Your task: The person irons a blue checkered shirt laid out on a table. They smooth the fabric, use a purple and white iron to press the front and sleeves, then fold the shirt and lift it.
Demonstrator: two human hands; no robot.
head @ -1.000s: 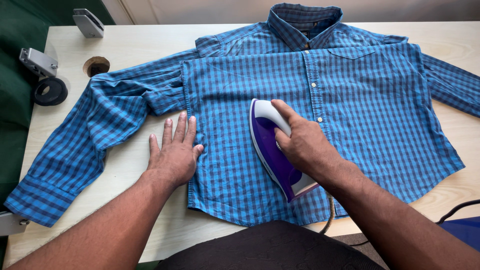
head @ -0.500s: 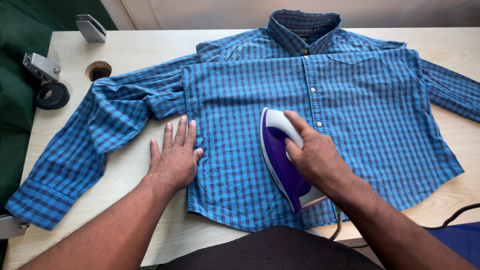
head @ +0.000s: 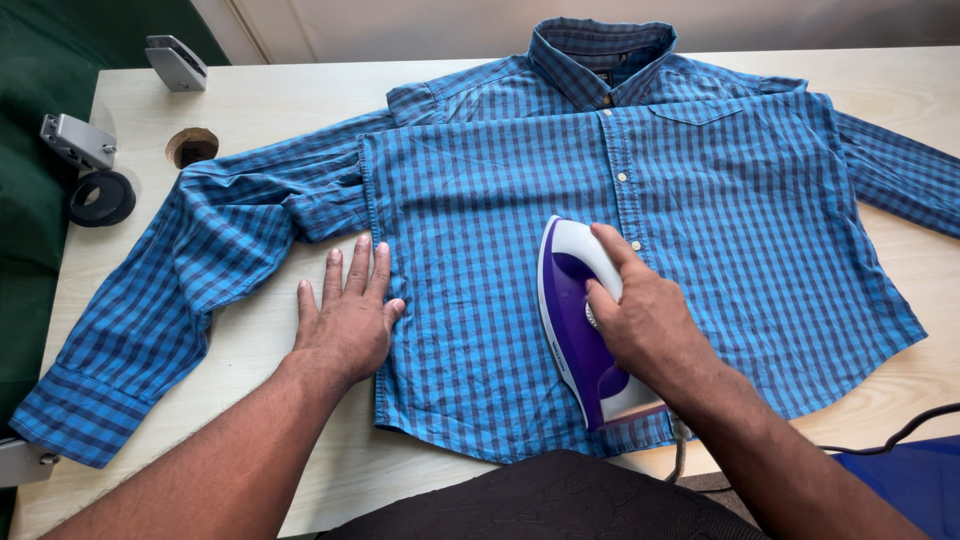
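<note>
Right hand (head: 645, 320) wraps the purple iron (head: 575, 315) by its handle, mid-frame on the soft blue checked shirt (head: 740, 200); left hand (head: 345, 315) lies flat, pinning the limp hem edge.

The shirt (head: 480, 290) is a check of bright blue and darker navy, with small white buttons (head: 622, 177). The iron (head: 575, 320) is purple and white. The surface (head: 270, 95) is pale wood grain, beside dark green fabric (head: 30, 60).

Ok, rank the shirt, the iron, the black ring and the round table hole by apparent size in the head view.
1. Blue checked shirt
2. Purple and white iron
3. Black ring
4. Round hole, only slightly smaller than the ring; it lies farther away, so that order is unsure.
</note>
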